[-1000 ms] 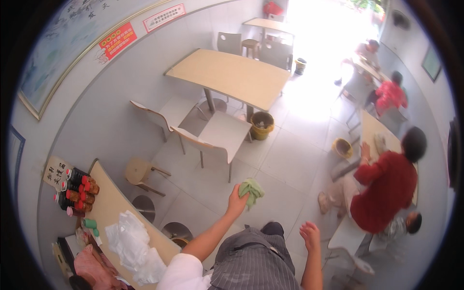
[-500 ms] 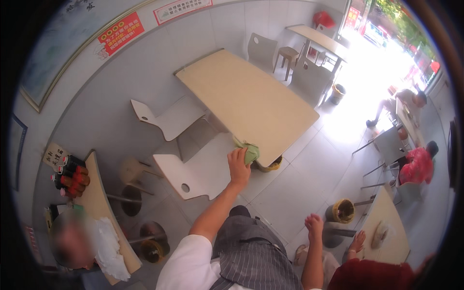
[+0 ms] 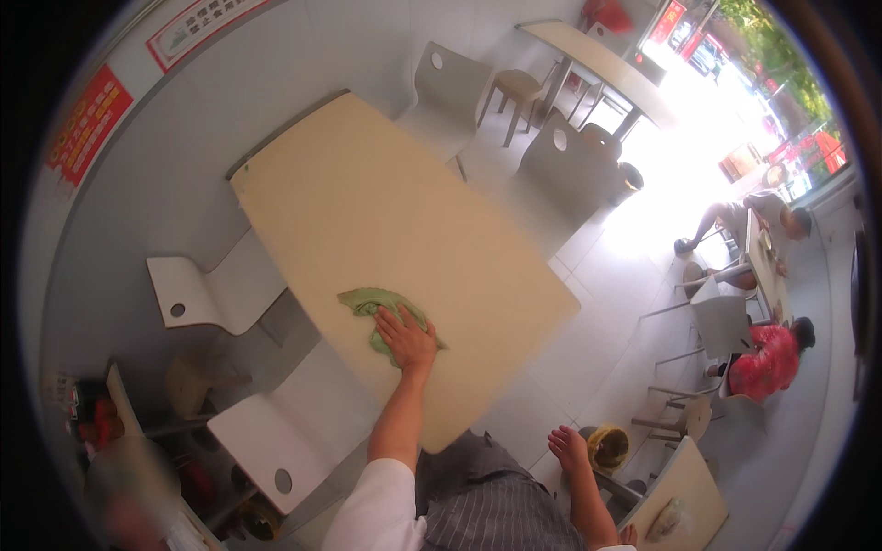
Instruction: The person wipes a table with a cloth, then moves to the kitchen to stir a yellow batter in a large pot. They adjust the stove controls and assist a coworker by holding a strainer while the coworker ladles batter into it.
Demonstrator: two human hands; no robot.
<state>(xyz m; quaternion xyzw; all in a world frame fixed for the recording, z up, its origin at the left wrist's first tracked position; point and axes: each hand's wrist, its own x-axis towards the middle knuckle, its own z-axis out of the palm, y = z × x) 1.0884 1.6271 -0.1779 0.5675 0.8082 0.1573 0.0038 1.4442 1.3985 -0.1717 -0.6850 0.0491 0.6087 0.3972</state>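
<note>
My left hand (image 3: pixel 408 341) lies flat on a green cloth (image 3: pixel 372 301) and presses it to the near left part of a beige tabletop (image 3: pixel 413 211). Its fingers are stretched out, and cloth spreads out past them on both sides. To the right of my striped apron (image 3: pixel 491 496), my right hand (image 3: pixel 569 447) hangs in the air with its fingers extended and nothing in it. It is beside a bin with a yellow liner (image 3: pixel 607 448).
White chairs (image 3: pixel 289 427) line the table's left side, and more chairs (image 3: pixel 565 174) stand beyond it. A smaller table (image 3: pixel 703 491) with a plastic bag (image 3: pixel 667 520) is at lower right. A person in red (image 3: pixel 770 360) sits at the right. A blurred person is at lower left.
My left hand has gone from holding the bunched cloth near the table's edge to pressing it spread on the tabletop. The table looks closer. My right hand has shifted slightly left and down.
</note>
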